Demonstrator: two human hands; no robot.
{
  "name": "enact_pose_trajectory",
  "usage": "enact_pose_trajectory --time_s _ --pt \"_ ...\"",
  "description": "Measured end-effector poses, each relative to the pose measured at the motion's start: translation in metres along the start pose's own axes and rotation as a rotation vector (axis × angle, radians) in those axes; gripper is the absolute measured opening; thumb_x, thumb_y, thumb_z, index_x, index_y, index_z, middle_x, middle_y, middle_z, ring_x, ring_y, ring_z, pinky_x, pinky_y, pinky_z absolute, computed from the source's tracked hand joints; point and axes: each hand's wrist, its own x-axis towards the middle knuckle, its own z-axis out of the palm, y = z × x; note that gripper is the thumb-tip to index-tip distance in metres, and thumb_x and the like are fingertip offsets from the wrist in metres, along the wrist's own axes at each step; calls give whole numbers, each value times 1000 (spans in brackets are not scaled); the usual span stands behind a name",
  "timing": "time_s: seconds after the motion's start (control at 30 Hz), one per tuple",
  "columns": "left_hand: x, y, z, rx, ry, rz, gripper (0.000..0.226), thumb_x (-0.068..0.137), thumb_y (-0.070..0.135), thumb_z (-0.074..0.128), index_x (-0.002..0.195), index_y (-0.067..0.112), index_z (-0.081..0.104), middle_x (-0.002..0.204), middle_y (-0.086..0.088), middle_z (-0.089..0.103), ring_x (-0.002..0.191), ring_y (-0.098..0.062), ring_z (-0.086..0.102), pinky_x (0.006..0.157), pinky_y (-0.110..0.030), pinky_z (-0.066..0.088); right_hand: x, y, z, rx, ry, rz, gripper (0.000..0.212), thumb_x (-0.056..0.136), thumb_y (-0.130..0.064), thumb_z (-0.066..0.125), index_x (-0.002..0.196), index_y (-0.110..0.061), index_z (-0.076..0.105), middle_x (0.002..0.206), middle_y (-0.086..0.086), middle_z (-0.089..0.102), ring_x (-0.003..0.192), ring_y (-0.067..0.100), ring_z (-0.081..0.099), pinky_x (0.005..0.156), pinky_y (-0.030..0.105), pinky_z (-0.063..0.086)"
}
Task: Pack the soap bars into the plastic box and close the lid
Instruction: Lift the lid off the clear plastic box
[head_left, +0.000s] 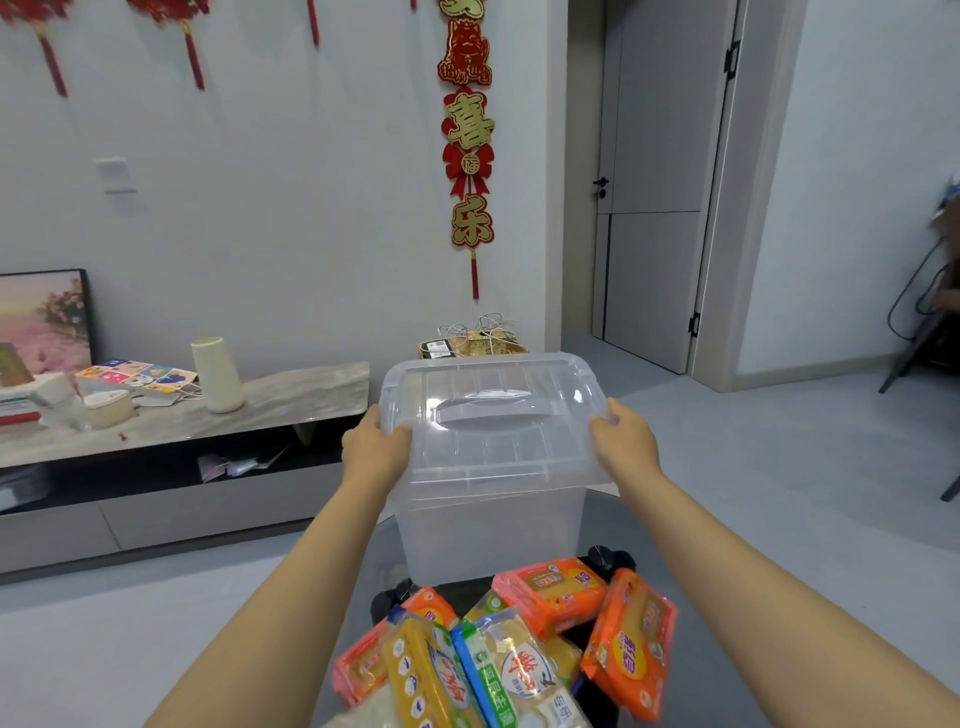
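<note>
Lidded clear plastic box behind wrapped soap bars.

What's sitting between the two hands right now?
In the head view, the clear lid of the plastic box spans the gap between left hand and right hand.

On the white wall ahead of me, a long red and gold paper hanging carries large gold characters: 喜 above a red bow, a small 福 at the bow's centre, and 乐 below. The small gold characters near its top are too fine for me to read. Below my arms, the orange plastic-wrapped soap bar and the blue-and-green-edged wrapped soap bar bear printed characters, but I cannot make them out.
</note>
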Motion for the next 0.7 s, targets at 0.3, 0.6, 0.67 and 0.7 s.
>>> enact_pose_trajectory --time_s 0.3,0.6,0.67,0.7 --pt "-77 12 31 94 -166 57 58 91 32 53 145 20 38 145 -17 35 126 -39 45 106 -49 42 -64 39 -86 204 135 150 38 88 -16 55 124 -11 44 105 10 60 74 27 62 57 29 44" --pt "-161 25 105 188 -329 266 52 86 28 62 130 2 52 130 -18 48 120 -33 50 103 -40 42 -116 117 -163 186 324 328 41 87 -21 55 125 -14 41 102 5 55 89 30 60 83 43 51" --pt "-178 20 119 213 -390 279 53 86 27 63 133 6 49 130 -17 45 123 -32 47 105 -37 38 -125 135 -173 166 332 366 32 86 -21 53 115 -17 40 103 7 58 87 31 61 86 47 54" --pt "-187 18 125 235 -414 286 56 86 26 63 136 7 47 129 -18 44 124 -32 45 105 -35 37 -130 143 -178 153 342 384 30 86 -21 53 113 -17 39 103 8 59 88 33 62 86 48 55"
